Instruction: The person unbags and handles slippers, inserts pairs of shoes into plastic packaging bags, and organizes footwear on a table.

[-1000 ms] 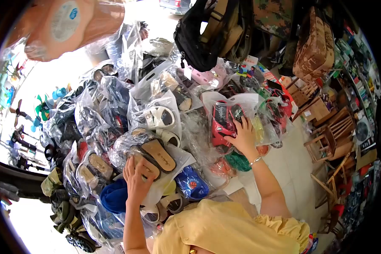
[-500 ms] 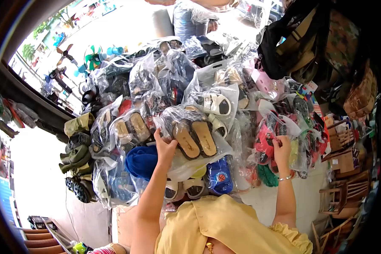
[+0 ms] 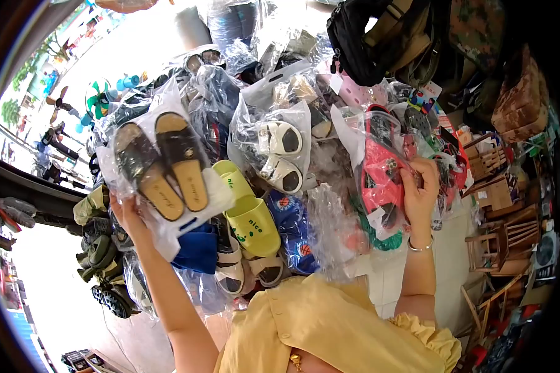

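Two hands are at work over a heap of bagged footwear: the left hand (image 3: 126, 210) grips the near left edge of a clear plastic bag (image 3: 216, 194) with two black-and-tan slides (image 3: 162, 168) in it, and the right hand (image 3: 422, 180), one silver bangle (image 3: 420, 247) at its wrist, closes thumb and fingers on the right side of a second bag, holding red-and-black sandals (image 3: 382, 165) whose count is hard to tell. Between the hands lie two lime-green slides (image 3: 253, 225), overlapping, and two white sandals (image 3: 281, 138) in one bag farther off. Just right of the green pair are blue slides (image 3: 302, 245) showing two basketball emblems; nearer are two cream-and-black sandals (image 3: 230, 273). The left bag partly covers a blue item (image 3: 196, 248), and crumpled clear plastic (image 3: 333, 233) obscures the middle right. Pink clogs (image 3: 361, 90) sit far right of centre, behind which a black-and-tan backpack (image 3: 379, 40) blocks the view. Wooden chairs (image 3: 519, 233) stand at right.
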Tool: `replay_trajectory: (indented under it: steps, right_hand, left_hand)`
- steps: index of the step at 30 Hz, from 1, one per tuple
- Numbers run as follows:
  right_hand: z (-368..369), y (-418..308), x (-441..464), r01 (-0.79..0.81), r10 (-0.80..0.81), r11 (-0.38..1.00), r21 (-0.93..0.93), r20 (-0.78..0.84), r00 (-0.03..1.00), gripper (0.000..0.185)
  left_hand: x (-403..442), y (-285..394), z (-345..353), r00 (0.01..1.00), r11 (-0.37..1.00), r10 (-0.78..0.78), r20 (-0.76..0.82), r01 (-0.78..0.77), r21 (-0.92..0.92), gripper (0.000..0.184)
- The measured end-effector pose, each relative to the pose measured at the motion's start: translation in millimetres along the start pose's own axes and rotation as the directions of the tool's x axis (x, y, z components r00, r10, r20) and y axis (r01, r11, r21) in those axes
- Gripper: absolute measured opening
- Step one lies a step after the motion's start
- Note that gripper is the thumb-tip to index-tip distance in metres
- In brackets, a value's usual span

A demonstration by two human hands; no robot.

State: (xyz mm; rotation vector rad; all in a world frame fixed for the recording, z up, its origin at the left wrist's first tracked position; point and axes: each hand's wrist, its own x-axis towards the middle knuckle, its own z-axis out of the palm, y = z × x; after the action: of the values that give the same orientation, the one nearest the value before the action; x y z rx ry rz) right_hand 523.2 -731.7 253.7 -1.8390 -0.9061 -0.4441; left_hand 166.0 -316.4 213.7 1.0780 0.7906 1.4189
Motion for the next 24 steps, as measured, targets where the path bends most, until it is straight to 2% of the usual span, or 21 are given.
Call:
replay_trajectory:
  steps: [2,3,4,5,7,8,9,10,11,12,13,15,16,18,19,21,23,24]
  right_hand:
    - [5,-2,3,0.007,-0.008,1.0,-0.019,-0.021,1.0,0.013]
    - [7,-3,4,0.006,-0.006,1.0,-0.02,-0.021,1.0,0.013]
    - [10,-3,4,0.033,-0.033,0.999,-0.02,-0.033,0.999,0.014]
    - [12,-2,4,0.057,-0.058,0.998,-0.021,-0.047,0.997,0.014]
    - [15,-2,6,0.05,-0.051,0.999,-0.012,-0.057,0.997,0.014]
    - [16,-2,7,0.055,-0.055,0.998,-0.001,-0.062,0.997,0.013]
    - [17,-1,7,0.054,-0.054,0.999,-0.001,-0.057,0.997,0.013]
    - [18,-1,8,0.074,-0.074,0.997,0.004,-0.061,0.995,0.014]
    - [19,-1,9,0.097,-0.096,0.995,0.012,-0.067,0.993,0.014]
    - [20,-2,10,0.102,-0.101,0.995,0.019,-0.064,0.993,0.014]
    - [21,-3,9,0.116,-0.115,0.993,0.005,-0.062,0.991,0.014]
    - [19,-7,8,0.13,-0.13,0.992,-0.002,-0.066,0.989,0.014]
    - [17,-10,7,0.138,-0.138,0.99,-0.016,-0.072,0.988,0.014]
    - [16,-12,6,0.148,-0.15,0.989,-0.026,-0.084,0.985,0.014]
    - [15,-12,4,0.177,-0.179,0.984,-0.034,-0.088,0.98,0.016]
    - [21,-9,-7,0.196,-0.198,0.98,-0.029,-0.093,0.976,0.018]
    - [40,8,-29,0.25,-0.251,0.967,-0.043,-0.023,0.968,0.023]
    - [53,14,-41,0.259,-0.254,0.962,-0.083,0.067,0.965,0.023]
  left_hand:
    - [23,-28,-24,0.999,0.999,0.04,0.026,-0.041,0.009,0.054]
    - [22,-33,-22,0.988,0.853,0.152,-0.002,-0.13,0.505,0.06]
    - [21,-34,-22,0.964,0.473,0.262,0.034,-0.159,0.866,0.066]
    - [11,-37,-26,0.919,0.164,0.329,0.217,-0.282,0.945,0.079]
    - [-35,-25,19,0.859,0.108,0.328,0.394,-0.448,0.887,0.08]
    - [-55,-39,31,0.878,0.396,0.193,0.438,-0.478,0.784,0.077]
    - [-92,-10,70,0.791,0.449,-0.069,0.608,-0.52,0.727,0.072]
    - [-117,-10,92,0.625,0.574,-0.235,0.745,-0.529,0.625,0.07]
    - [-134,-23,103,0.276,0.577,-0.253,0.927,-0.726,0.374,0.067]
    - [-169,-22,129,0.166,0.563,-0.283,0.945,-0.769,0.304,0.067]
    - [-194,-45,134,-0.021,0.574,-0.189,0.982,-0.813,0.093,0.062]
    - [-235,-76,147,-0.143,0.527,-0.079,0.987,-0.846,-0.08,0.061]
    - [-240,-90,147,-0.144,0.52,-0.083,0.986,-0.85,-0.08,0.061]
    - [-242,-111,147,-0.303,0.498,-0.101,0.948,-0.84,-0.215,0.049]
    - [-235,-95,150,-0.303,0.497,-0.105,0.947,-0.841,-0.214,0.049]
    - [-205,-52,141,-0.152,0.7,-0.201,0.968,-0.713,0.033,0.031]
    - [-171,-7,126,0.118,0.839,-0.174,0.978,-0.502,0.209,0.016]
    - [-157,4,111,0.313,0.882,-0.2,0.928,-0.356,0.31,0.014]
